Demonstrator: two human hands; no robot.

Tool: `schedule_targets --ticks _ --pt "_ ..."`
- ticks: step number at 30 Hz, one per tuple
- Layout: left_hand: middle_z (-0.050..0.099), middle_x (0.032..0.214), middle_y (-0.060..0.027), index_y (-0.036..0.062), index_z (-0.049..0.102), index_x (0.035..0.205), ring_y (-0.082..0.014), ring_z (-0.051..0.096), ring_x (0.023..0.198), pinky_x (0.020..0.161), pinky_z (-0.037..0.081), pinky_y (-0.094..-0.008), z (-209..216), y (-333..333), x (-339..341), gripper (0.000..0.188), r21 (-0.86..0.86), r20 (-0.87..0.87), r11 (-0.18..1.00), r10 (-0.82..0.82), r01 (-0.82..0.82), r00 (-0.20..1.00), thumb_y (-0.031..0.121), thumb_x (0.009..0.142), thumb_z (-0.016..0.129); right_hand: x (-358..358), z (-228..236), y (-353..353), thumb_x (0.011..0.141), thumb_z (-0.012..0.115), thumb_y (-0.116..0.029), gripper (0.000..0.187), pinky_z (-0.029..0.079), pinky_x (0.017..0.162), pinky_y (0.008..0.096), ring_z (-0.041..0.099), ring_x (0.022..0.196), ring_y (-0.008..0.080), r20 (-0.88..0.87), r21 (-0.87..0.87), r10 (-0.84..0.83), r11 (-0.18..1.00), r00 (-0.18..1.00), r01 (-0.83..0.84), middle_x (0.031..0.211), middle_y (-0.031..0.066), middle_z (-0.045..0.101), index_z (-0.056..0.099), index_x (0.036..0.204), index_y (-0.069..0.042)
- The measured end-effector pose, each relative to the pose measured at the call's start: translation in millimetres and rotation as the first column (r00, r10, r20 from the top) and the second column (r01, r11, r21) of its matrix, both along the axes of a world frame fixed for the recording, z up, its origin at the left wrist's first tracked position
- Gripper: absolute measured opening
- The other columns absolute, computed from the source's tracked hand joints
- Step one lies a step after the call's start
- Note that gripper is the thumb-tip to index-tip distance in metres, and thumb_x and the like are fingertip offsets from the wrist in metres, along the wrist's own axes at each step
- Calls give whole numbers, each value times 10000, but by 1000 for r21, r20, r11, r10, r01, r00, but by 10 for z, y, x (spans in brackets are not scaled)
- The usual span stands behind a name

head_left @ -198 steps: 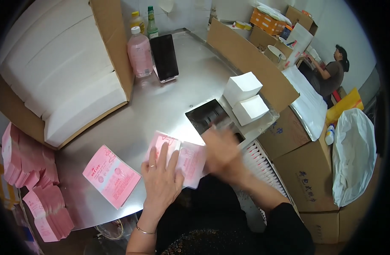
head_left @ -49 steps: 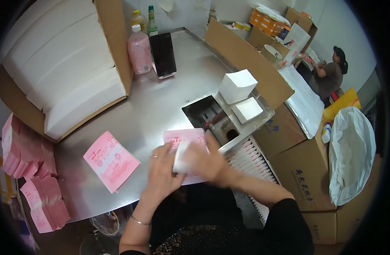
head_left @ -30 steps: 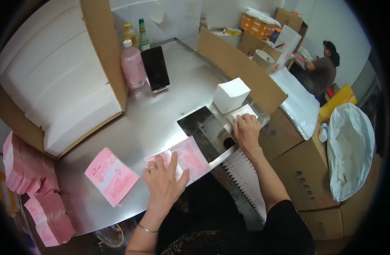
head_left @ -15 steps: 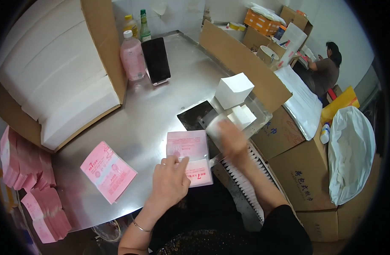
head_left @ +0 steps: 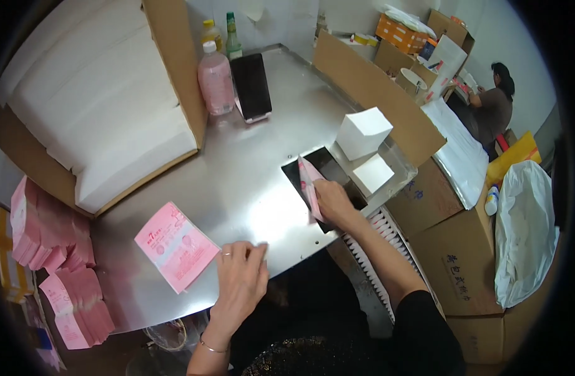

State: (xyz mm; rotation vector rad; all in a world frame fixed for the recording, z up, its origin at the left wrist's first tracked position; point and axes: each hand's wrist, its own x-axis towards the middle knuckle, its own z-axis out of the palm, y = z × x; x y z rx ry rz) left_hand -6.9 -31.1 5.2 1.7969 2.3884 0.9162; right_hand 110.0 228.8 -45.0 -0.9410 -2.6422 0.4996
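My right hand (head_left: 335, 202) grips a pink printed packet (head_left: 309, 183), tilted up on its edge over a dark rectangular opening (head_left: 330, 161) in the metal table. Whether anything is inside the packet cannot be seen. My left hand (head_left: 240, 279) hovers at the table's near edge with its fingers loosely bent and nothing in them. Left of it, a small stack of flat pink printed packets (head_left: 176, 245) lies on the table. Two white blocks of folded paper, a taller one (head_left: 364, 133) and a shorter one (head_left: 373, 174), stand just beyond my right hand.
A big carton of white paper stacks (head_left: 112, 125) fills the left side. Bundled pink packets (head_left: 77, 307) lie at the lower left. A pink bottle (head_left: 216, 81) and a phone on a stand (head_left: 252, 88) stand at the back. Cartons (head_left: 460, 263) line the right; another person (head_left: 493, 109) sits beyond.
The white paper in my right hand is no longer visible; that hand now holds the pink packet, upright over the dark opening. My left hand has come off the packet. The view has shifted slightly.
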Motion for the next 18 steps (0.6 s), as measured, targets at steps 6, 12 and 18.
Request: schedule_targets --ticks 6,12,18 --pt "565 1184 -209 56 591 854 -412 507 1151 975 394 -474 -29 -398 -324 215 317 43 900 301 -298 953 -49 667 585 427 518 -262 865 635 -102 77 500 697 445 653 773 335 -300 520 1 839 954 162 809 147 652 676 843 -41" --pt "557 1037 -145 75 586 1036 -341 499 1089 1011 323 -507 -80 -625 -703 220 -54 -210 868 473 -493 856 34 821 610 832 110 385 883 678 -186 154 420 806 454 555 899 287 -256 650 -240 675 937 350 863 110 563 660 857 -35" --pt "571 1005 -106 80 588 1157 -296 540 1022 1028 299 -527 4 -702 -787 272 -36 -220 852 504 -523 835 9 897 554 759 251 407 942 622 -183 220 430 732 448 550 853 314 -291 501 -243 785 925 364 839 125 552 661 822 -3"
